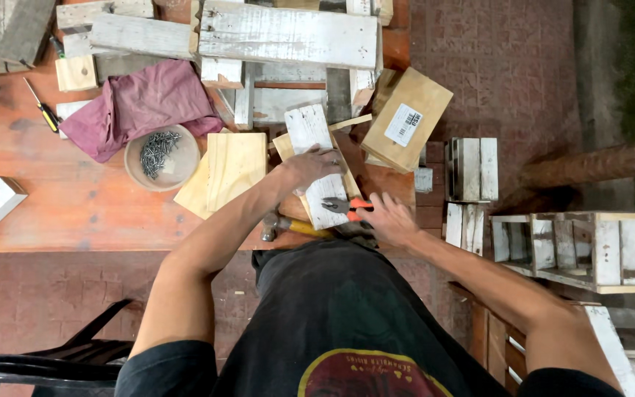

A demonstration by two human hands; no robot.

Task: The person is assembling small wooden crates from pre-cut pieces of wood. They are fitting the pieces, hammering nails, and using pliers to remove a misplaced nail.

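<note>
A whitewashed wooden slat (316,158) lies lengthwise at the table edge, orange-handled pliers (347,206) resting across its near end.

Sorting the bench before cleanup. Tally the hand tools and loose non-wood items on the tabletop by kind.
Pliers, orange-handled, at the right hand: 1
Hammer: 1
Screwdriver: 1
Bowl of nails: 1
Maroon cloth: 1
Cardboard box: 1
Total: 6
The left hand presses on a white-painted board, not counted.

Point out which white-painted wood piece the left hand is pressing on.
The short white-painted plank at the bench's front edge, under the left hand; the other white-painted pieces lie untouched.
</note>
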